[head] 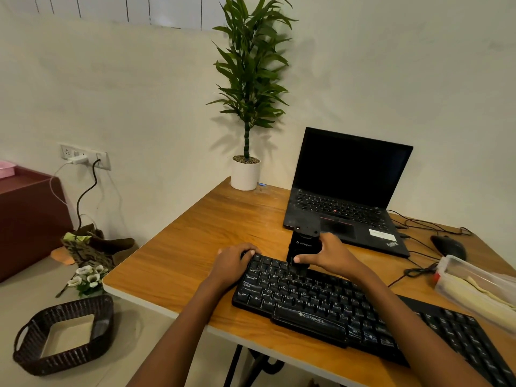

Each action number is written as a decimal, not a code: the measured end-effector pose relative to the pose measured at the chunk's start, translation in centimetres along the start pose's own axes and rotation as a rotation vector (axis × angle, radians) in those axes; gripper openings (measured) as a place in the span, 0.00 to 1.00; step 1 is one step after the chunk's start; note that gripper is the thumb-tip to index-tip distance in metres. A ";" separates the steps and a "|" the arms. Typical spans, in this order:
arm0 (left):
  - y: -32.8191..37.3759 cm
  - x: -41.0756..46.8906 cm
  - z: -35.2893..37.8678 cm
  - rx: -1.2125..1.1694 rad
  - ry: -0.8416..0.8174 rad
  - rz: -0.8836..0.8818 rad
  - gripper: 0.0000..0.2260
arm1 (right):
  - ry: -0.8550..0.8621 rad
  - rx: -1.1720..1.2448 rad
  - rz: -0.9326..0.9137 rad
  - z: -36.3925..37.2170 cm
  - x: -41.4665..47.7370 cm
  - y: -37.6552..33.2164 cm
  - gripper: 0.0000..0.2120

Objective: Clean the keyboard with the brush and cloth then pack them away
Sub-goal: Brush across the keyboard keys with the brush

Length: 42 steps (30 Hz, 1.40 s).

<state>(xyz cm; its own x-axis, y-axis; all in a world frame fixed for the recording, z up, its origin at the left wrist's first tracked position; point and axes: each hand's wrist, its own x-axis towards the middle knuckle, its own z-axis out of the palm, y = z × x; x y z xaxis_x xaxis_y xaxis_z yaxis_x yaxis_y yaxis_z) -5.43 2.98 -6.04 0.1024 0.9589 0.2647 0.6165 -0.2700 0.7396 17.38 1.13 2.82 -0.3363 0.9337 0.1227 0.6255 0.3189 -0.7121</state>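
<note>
A black Zebronics keyboard (315,300) lies slantwise on the wooden table (195,247). My left hand (233,261) grips its far left corner, fingers curled over the edge. My right hand (325,256) holds a black brush (303,245) upright, thumb and fingers round its body, bristles down on the upper key rows. A cream cloth (480,296) lies inside a clear plastic box (458,270) at the right.
An open black laptop (346,191) stands behind the keyboard, with a mouse (448,245) and cables to its right. A potted plant (245,171) occupies the table's far corner. On the floor at left stand a dark wicker basket (64,333) and flowers (88,277).
</note>
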 end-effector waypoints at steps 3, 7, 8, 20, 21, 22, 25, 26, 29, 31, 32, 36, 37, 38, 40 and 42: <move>-0.2 0.0 0.2 0.005 -0.006 -0.005 0.09 | -0.054 0.038 0.004 0.5 -0.4 0.0 0.22; -0.2 0.0 0.2 0.014 0.006 -0.006 0.10 | -0.115 0.027 0.051 -1.5 -1.2 0.6 0.19; -0.1 0.0 0.2 0.023 0.013 -0.008 0.10 | -0.133 0.005 0.067 -2.2 -1.2 0.7 0.20; 0.1 0.0 0.1 0.024 0.001 -0.008 0.09 | -0.152 0.027 0.124 -3.0 -1.6 0.7 0.21; 0.1 0.0 0.1 0.025 0.005 -0.009 0.09 | -0.180 0.008 0.121 -3.2 -1.4 0.5 0.21; 0.3 -0.1 0.0 0.028 0.006 -0.009 0.09 | -0.199 -0.002 0.112 -2.9 -1.1 0.1 0.21; 0.1 -0.2 0.0 0.036 -0.002 -0.012 0.09 | -0.195 0.012 0.065 -1.0 -0.4 -0.5 0.21; 0.2 -0.2 0.0 0.036 -0.005 -0.014 0.09 | -0.168 0.022 0.053 -0.5 -0.4 -0.7 0.22; 0.2 -0.1 0.1 0.018 -0.005 -0.008 0.09 | -0.070 0.022 0.043 -0.3 -0.5 -0.1 0.25; 0.3 -0.1 0.1 0.028 0.006 -0.006 0.10 | -0.113 0.039 0.057 -0.7 -0.6 -0.1 0.24; 0.4 -0.2 0.0 0.032 0.006 -0.004 0.10 | -0.129 0.046 0.065 -0.7 -0.5 -0.2 0.24; 0.4 -0.3 -0.3 0.048 0.022 -0.005 0.10 | -0.087 0.028 0.047 0.0 0.5 -0.3 0.25; 0.4 -0.3 -0.2 0.051 0.025 -0.007 0.10 | -0.109 0.021 0.040 0.3 0.6 -0.4 0.24; 0.5 -0.3 -0.2 0.058 0.022 -0.007 0.10 | -0.120 0.021 0.038 0.7 0.7 -0.5 0.23; 0.6 -0.4 -0.1 0.073 0.013 -0.011 0.10 | -0.079 0.034 0.028 1.2 0.9 -0.5 0.23; 0.7 -0.3 -0.1 0.073 0.010 -0.013 0.10 | -0.055 0.032 0.020 1.4 1.1 -0.6 0.23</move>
<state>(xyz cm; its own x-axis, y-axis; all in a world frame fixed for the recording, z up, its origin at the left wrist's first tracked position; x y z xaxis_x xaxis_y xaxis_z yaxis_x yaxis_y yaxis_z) -5.10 2.47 -5.57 0.0858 0.9613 0.2617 0.6731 -0.2496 0.6961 15.59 1.74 2.42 -0.3631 0.9291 0.0709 0.6095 0.2943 -0.7361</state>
